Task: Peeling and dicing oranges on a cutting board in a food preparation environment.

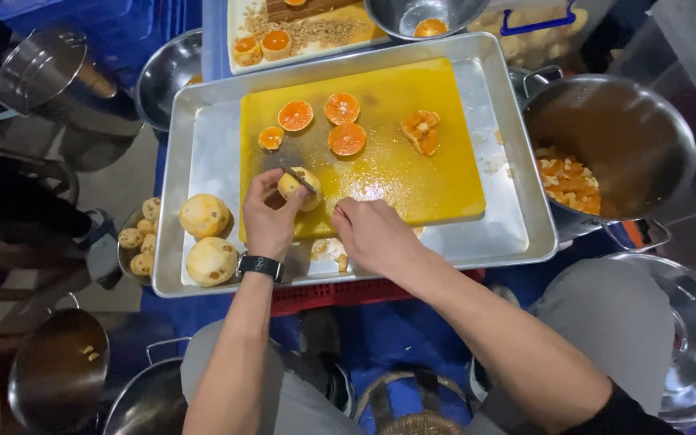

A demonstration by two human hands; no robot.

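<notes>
Yellow board [412, 181]: four orange halves [341, 107], two peeled fruits [204, 215] beside.

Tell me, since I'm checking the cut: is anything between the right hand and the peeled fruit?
Only the knife. The right hand holds it across the peeled fruit, which the left hand steadies on the yellow board. Nothing else intervenes.

I count four cut orange halves [296, 115] lying face up on my one yellow cutting board [412, 173], plus one opened-out piece [421, 131]. Two whole peeled oranges [204, 215] sit on the one metal tray [203, 145], and a third peeled orange [300, 184] is on the board.
</notes>
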